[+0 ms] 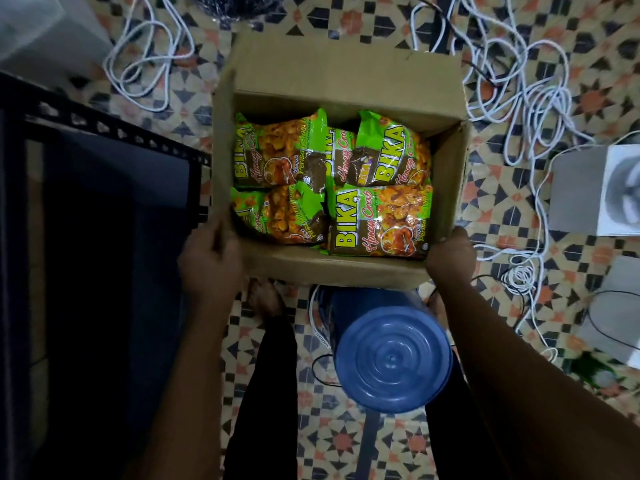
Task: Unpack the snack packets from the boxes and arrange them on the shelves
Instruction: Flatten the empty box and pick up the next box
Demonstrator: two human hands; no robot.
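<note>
Cardboard box is gripped at its near corners in the head view, left hand curled round the left corner, right hand clasped on the right one. Snack packets are seen lying flat inside, just ahead of both hands and about equally near each, while the dark shelf is set to the left

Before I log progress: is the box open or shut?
Open: the cardboard box has its flaps out, with green snack packets visible inside.
</note>
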